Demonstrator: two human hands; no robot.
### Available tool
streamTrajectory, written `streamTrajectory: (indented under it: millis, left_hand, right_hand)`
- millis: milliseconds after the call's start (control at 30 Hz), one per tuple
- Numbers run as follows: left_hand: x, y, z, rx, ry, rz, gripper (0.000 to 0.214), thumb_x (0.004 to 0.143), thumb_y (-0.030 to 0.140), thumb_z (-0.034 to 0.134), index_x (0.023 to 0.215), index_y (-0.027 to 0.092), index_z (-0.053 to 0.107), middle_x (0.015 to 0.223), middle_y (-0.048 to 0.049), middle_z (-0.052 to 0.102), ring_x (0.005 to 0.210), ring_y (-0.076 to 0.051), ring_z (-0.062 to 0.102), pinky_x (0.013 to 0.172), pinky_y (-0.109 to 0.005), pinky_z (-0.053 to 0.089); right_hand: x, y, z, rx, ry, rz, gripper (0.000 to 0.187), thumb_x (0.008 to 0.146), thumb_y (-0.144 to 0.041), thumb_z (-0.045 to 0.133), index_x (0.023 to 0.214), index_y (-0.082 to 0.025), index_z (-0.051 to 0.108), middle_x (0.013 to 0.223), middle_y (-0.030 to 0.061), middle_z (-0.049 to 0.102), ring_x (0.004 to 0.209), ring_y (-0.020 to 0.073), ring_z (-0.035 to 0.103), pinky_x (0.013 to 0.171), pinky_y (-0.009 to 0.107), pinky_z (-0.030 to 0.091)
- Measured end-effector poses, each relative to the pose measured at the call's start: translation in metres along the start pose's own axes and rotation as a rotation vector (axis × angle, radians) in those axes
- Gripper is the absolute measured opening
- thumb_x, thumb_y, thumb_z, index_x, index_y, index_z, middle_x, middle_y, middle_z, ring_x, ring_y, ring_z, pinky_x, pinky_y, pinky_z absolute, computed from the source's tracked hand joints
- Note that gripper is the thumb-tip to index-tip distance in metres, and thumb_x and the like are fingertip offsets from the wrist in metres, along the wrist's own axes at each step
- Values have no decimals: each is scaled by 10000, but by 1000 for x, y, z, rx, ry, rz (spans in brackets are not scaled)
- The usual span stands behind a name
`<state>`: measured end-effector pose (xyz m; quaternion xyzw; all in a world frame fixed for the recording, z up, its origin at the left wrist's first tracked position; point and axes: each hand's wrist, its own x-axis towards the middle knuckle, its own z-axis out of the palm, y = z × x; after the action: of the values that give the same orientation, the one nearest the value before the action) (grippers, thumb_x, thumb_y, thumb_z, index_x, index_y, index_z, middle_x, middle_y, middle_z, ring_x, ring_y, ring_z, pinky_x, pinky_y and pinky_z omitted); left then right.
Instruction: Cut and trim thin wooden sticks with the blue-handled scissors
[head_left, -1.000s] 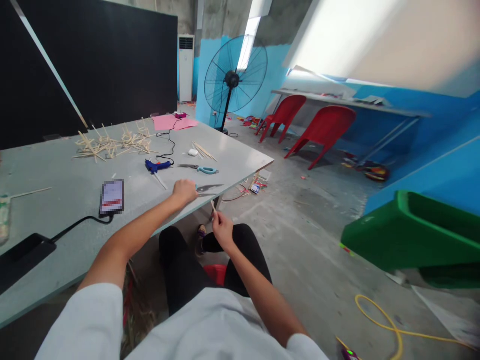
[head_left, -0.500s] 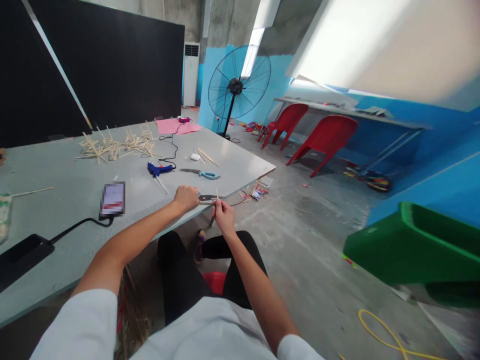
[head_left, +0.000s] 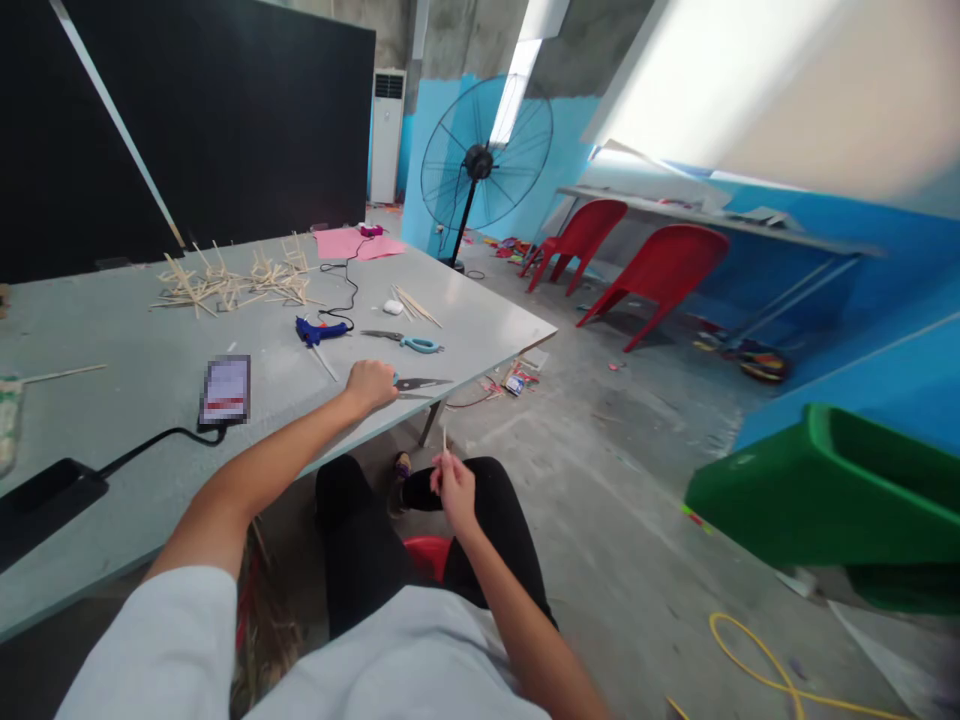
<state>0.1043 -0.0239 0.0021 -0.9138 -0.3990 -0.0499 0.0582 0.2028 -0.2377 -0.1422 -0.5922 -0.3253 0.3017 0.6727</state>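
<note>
My left hand (head_left: pixel 370 384) is closed on the handle of a pair of cutters (head_left: pixel 420 384) whose open blades jut past the near edge of the grey table (head_left: pixel 135 400). My right hand (head_left: pixel 453 490) hovers lower, above my knee, pinching a short thin wooden stick (head_left: pixel 445 440) that points upward. The stick is below the blades and apart from them.
On the table lie a phone (head_left: pixel 225 388) on a black cable, a blue glue gun (head_left: pixel 318 329), teal-handled scissors (head_left: pixel 409 342), a heap of sticks (head_left: pixel 232 283) and pink paper (head_left: pixel 352 243). A fan (head_left: pixel 480 160), two red chairs (head_left: pixel 660 275) and a green bin (head_left: pixel 825 490) stand on the right.
My right hand lifted the stick to the cutter blades, then dropped back down toward my knee with it. The blades are open again. My left hand stayed at the table edge.
</note>
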Motion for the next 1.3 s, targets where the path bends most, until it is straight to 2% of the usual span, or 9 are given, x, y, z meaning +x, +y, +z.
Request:
streamTrajectory:
  millis: [200, 333, 467, 667, 833, 967, 1167, 1233, 1300]
  left_hand:
    - [-2, -2, 0, 4, 1, -10, 420, 923, 419, 532, 1091, 142, 799, 982, -203, 772, 986, -331, 737, 830, -396, 512]
    - [-1, -3, 1, 9, 2, -6, 408, 925, 420, 532, 1073, 151, 801, 975, -200, 776, 980, -339, 740, 820, -400, 509]
    - [-4, 0, 0, 5, 9, 0, 401, 928, 424, 534, 1074, 159, 797, 969, -196, 777, 974, -331, 742, 814, -393, 507]
    - [-11, 12, -3, 3, -27, 27, 369, 921, 407, 567, 1079, 159, 790, 984, -192, 775, 988, -314, 739, 805, -370, 509]
    - [-12, 15, -2, 6, -3, 59, 349, 933, 343, 545, 1078, 136, 786, 988, -205, 772, 987, -314, 739, 811, -380, 517]
    - [-8, 12, -2, -10, -24, 28, 347, 924, 335, 548, 1068, 150, 804, 979, -200, 773, 983, -316, 740, 821, -380, 524]
    - [-6, 9, -4, 12, -53, 8, 318, 891, 310, 590, 1065, 154, 807, 993, -194, 774, 981, -307, 738, 814, -365, 526]
    - [-8, 11, -3, 14, -43, 22, 306, 891, 293, 591, 1060, 150, 802, 980, -193, 775, 980, -306, 739, 804, -363, 525]
    - [-9, 13, -2, 11, -19, 33, 303, 905, 297, 587, 1063, 141, 794, 970, -196, 773, 982, -309, 741, 805, -367, 524]
  right_hand:
    - [-1, -121, 20, 377, -81, 6, 379, 961, -594, 561, 840, -235, 580, 418, -90, 379, 396, 111, 318, 442, 244, 320]
    - [-20, -152, 25, 432, -144, -3, 368, 978, -578, 528, 828, -243, 559, 407, -97, 324, 392, 114, 282, 428, 246, 291]
    - [-5, -137, 24, 326, -132, -25, 396, 978, -596, 509, 833, -234, 582, 417, -85, 379, 389, 113, 310, 436, 252, 296]
    - [57, -84, 13, -371, 105, -262, 499, 977, -595, 471, 864, -180, 725, 498, -8, 539, 455, 148, 454, 505, 276, 322]
    - [85, -67, 11, -778, 182, -425, 442, 1028, -420, 413, 956, -186, 781, 665, 70, 681, 571, 182, 553, 607, 290, 335]
    - [77, -41, 15, -927, 165, -435, 415, 1028, -376, 423, 909, -177, 767, 594, 65, 632, 507, 161, 493, 583, 284, 275]
    - [23, 23, -2, -916, 128, -450, 476, 1030, -407, 389, 827, -190, 761, 532, 59, 610, 443, 161, 472, 529, 284, 238]
    - [24, 18, -7, -902, 164, -461, 485, 1046, -422, 382, 906, -183, 780, 583, 71, 653, 473, 169, 520, 542, 283, 265]
    - [41, -4, -6, -924, 201, -470, 481, 1059, -418, 380, 992, -175, 789, 640, 86, 688, 514, 175, 553, 561, 283, 285]
